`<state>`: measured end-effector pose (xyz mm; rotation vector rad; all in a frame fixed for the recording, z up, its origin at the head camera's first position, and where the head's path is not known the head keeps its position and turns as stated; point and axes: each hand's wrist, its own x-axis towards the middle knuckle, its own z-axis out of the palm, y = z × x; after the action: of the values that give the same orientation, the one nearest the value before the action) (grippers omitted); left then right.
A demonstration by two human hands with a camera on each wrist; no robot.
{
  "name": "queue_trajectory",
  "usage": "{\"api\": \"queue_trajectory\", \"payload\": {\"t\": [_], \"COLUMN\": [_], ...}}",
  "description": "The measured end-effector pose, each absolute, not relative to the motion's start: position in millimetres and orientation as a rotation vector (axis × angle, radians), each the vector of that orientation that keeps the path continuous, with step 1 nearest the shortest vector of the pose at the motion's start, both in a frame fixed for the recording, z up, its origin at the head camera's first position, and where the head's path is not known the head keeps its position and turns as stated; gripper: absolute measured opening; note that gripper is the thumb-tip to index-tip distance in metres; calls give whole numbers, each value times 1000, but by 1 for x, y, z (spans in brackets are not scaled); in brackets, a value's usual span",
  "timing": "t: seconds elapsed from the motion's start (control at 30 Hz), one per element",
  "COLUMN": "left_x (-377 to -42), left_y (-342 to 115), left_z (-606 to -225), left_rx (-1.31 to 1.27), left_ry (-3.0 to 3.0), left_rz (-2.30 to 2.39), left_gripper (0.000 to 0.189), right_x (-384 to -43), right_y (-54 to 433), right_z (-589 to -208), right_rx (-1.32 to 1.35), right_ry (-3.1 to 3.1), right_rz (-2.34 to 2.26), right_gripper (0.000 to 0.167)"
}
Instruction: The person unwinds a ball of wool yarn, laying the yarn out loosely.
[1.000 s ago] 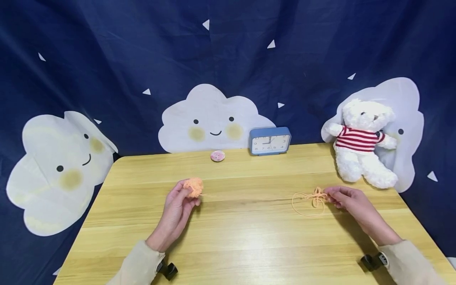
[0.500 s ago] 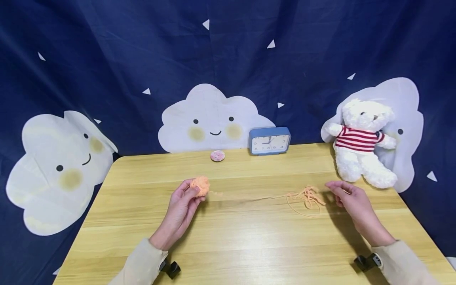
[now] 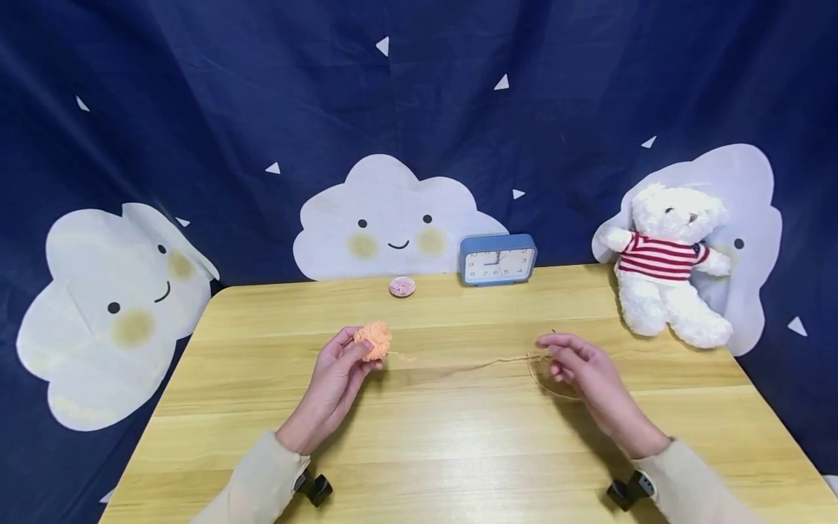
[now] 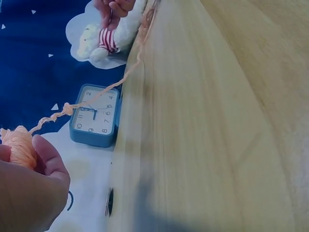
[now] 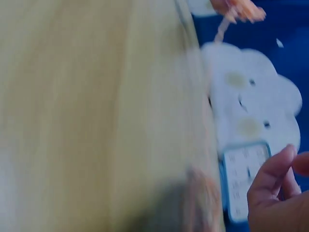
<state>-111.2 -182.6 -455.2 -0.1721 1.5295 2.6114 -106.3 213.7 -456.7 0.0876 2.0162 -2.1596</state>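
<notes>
Hands stay apart over the bench (image 3: 445, 429): the left hand (image 3: 330, 378) grips the orange yarn ball (image 3: 374, 340), left of centre toward the back edge; the right hand (image 3: 592, 371), fingers bent but seemingly empty, has swung inward from the right edge, above the loose yarn (image 4: 147, 23). One strand (image 4: 110, 88) joins ball and tangle, so that length appears freed yet unwound.

You are angling your left forearm (image 3: 252, 480) and right forearm (image 3: 694, 486) inward. Your left hand (image 3: 332, 382) is gripping between thumb (image 4: 51, 158) and bent fingers (image 3: 339, 338); well apart from it, your right hand (image 3: 592, 380) is hovering with its own fingers curling loosely.
</notes>
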Motion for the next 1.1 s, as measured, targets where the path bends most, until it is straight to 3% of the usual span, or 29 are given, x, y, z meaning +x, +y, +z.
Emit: {"api": "queue_trajectory", "payload": {"t": [0.43,0.73,1.1], "left_x": [-109,-107,-110], "left_y": [-177,-173,-169], "left_z": [-453,-454,-451], "left_rx": [-174,-52,-57], "left_ry": [1499,1520,1592], "left_rz": [2611,2603,2542], "left_gripper": [21,51,58], "right_x": [-117,-124,-123], "right_y": [123,74,64], "right_z": [-462,-469,-462], "right_rx": [-372,-438,-365], "right_ry": [1899,1665,1754], "right_rz": [-1910,-1915,-1943], "right_gripper": [49,49,33]}}
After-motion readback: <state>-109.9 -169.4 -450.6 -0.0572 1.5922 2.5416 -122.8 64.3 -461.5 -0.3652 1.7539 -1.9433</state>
